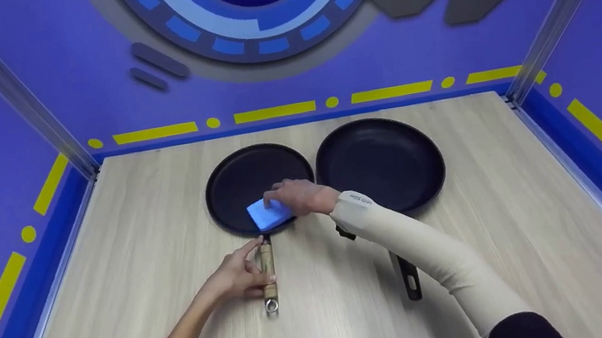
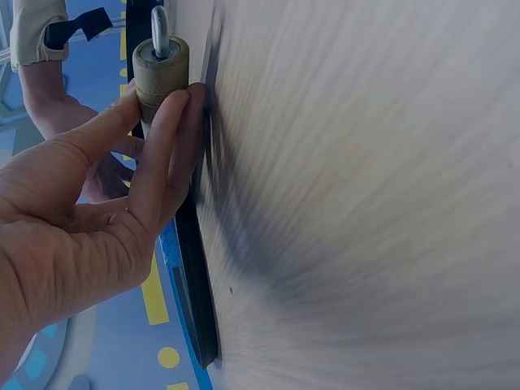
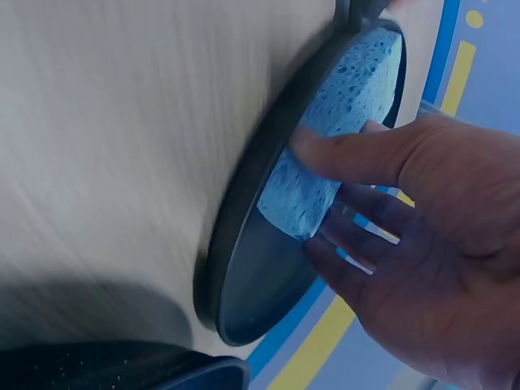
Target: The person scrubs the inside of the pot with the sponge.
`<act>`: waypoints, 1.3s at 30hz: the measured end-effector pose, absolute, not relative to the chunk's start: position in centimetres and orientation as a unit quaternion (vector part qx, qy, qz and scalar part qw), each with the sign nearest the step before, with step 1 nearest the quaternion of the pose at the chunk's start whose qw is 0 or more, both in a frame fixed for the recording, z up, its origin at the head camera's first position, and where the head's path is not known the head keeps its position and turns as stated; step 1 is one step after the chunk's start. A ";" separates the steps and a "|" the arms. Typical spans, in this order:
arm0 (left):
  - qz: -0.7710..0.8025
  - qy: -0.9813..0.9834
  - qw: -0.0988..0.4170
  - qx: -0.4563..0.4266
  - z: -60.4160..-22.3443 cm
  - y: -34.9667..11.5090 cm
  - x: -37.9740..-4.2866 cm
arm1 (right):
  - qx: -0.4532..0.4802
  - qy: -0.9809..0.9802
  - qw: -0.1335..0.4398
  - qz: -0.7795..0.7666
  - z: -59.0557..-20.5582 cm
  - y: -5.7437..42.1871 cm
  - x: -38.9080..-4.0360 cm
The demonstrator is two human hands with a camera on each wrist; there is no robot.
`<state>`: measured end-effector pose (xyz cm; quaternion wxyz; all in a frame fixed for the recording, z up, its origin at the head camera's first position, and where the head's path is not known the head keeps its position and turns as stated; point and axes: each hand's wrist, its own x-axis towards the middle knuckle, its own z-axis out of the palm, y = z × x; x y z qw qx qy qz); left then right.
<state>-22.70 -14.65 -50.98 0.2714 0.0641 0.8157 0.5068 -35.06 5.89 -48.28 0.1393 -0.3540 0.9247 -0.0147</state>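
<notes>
Sponge work on the shallow pan (image 1: pixel 248 170), by the look of it: a wiping step! The blue sponge (image 1: pixel 270 213) is inside the near part of the rim, close to the wooden handle (image 1: pixel 266 259). Up there, the right hand (image 1: pixel 304 195) pinches it, thumb on one side, fingers partly spread on the other. Down below, the left hand (image 1: pixel 242 274) grips the handle between thumb and curled fingers (a steadying hold, I'd judge). The next move seems to call for a firm handle and even pressure across the black surface. Just beside, the deeper pan (image 1: pixel 380 164) lies ungripped, the right sleeve (image 1: pixel 423 240) crossing over its near edge.
</notes>
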 end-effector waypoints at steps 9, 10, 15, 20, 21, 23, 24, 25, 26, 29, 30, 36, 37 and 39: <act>0.501 0.818 0.275 0.063 -51.1 -14.6 -22.7 | -0.376 0.917 0.122 -0.045 -49.1 6.8 -35.7; 0.497 0.821 0.274 0.064 -51.1 -14.7 -22.7 | -0.383 0.915 0.119 -0.049 -49.1 6.8 -35.8; 0.482 0.831 0.268 0.074 -51.0 -14.9 -22.7 | -0.418 0.898 0.112 -0.079 -49.5 6.0 -36.0; 0.486 0.830 0.258 0.086 -50.9 -14.9 -22.7 | -0.418 0.902 0.075 -0.077 -50.3 3.7 -35.7; 0.489 0.829 0.258 0.086 -50.8 -14.8 -22.7 | -0.412 0.906 0.065 -0.073 -50.4 3.2 -35.7; 0.492 0.827 0.258 0.086 -50.9 -14.6 -22.7 | -0.397 0.914 0.042 -0.066 -50.8 2.1 -35.6; 0.498 0.823 0.259 0.082 -50.9 -14.6 -22.7 | -0.390 0.918 0.031 -0.064 -51.0 1.6 -35.6; 0.504 0.820 0.260 0.080 -51.0 -14.5 -22.7 | -0.383 0.921 0.022 -0.060 -51.2 1.1 -35.7; 0.508 0.817 0.261 0.077 -51.0 -14.5 -22.7 | -0.377 0.924 0.015 -0.055 -51.4 0.6 -35.8; 0.515 0.813 0.263 0.075 -51.3 -14.6 -22.7 | -0.364 0.931 0.004 -0.037 -51.7 -0.7 -36.3; 0.517 0.811 0.263 0.075 -51.3 -14.7 -22.6 | -0.360 0.932 0.001 -0.033 -51.8 -1.0 -36.5; 0.517 0.813 0.254 0.086 -51.3 -14.8 -22.6 | -0.318 0.948 0.004 -0.020 -51.7 -2.1 -38.4; 0.519 0.812 0.253 0.086 -51.3 -14.8 -22.6 | -0.311 0.950 0.007 -0.018 -51.8 -2.1 -38.7; 0.523 0.809 0.255 0.088 -51.3 -14.8 -22.6 | -0.299 0.954 0.011 -0.016 -51.8 -2.1 -39.4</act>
